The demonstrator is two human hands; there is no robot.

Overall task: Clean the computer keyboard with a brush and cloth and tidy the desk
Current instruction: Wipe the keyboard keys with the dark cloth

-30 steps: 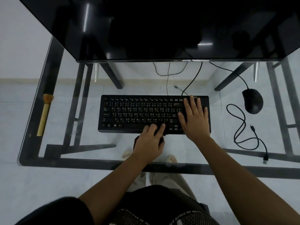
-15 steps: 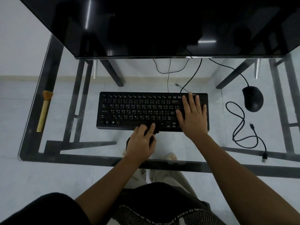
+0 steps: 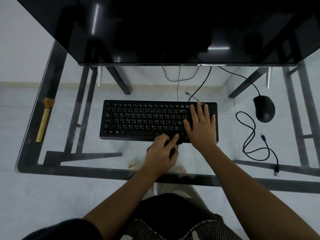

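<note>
Left hand (image 3: 160,154), lower centre: fingers bunched on a dark cloth (image 3: 171,149) at the near edge of the keyboard (image 3: 147,121). Right hand (image 3: 201,126): flat, fingers spread, holding nothing, pinning the keyboard's right end. Risk: smooth glass desk (image 3: 72,170) lets the matt black plastic keyboard slide. Brush (image 3: 44,119), slim wood, soft bristles, far left.

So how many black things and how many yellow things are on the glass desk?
Black: 5 - monitor, keyboard, mouse, loose cable, dark cloth under the left hand
Yellow: 1 - brush
Total: 6
The right hand lies flat on the keyboard.
</note>
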